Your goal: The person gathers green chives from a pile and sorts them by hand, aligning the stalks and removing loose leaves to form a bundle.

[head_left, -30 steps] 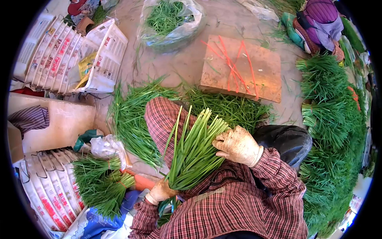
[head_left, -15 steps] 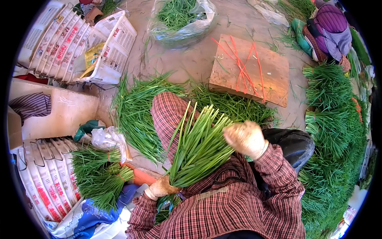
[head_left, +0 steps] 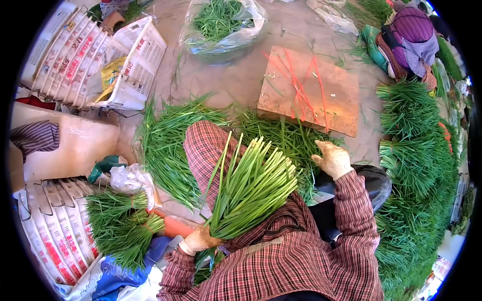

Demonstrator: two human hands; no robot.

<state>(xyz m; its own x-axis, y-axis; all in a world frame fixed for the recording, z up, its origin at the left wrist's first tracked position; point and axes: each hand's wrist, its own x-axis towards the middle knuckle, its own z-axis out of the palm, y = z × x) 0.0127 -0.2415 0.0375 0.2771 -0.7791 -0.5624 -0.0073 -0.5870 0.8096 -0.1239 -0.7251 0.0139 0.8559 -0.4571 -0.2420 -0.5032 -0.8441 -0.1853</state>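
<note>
My left hand point(head_left: 202, 239), in a soiled pale glove, is closed round the lower end of a thick bunch of garlic chives point(head_left: 256, 188). The bunch slants across my lap, its pale cut ends fanned toward the upper right. My right hand point(head_left: 332, 159), gloved as well, hangs apart from the bunch over my right knee. Its thumb and forefinger are parted, with nothing seen between them. Just beyond it lies a heap of loose chives point(head_left: 281, 133); a second loose heap point(head_left: 173, 145) spreads to the left of my knee.
A wooden board point(head_left: 311, 90) with red ties point(head_left: 296, 83) lies ahead. Tied chive bunches point(head_left: 411, 165) line the right side; two more point(head_left: 125, 231) rest at left near stacked white crates point(head_left: 60, 226). A plastic bag of chives point(head_left: 223, 30) stands farther off. Another person point(head_left: 409, 40) sits upper right.
My right hand has moved from the cut ends of the bunch up and right toward the loose heap, its fingers parting. The left hand keeps its hold on the bunch. The view has shifted slightly.
</note>
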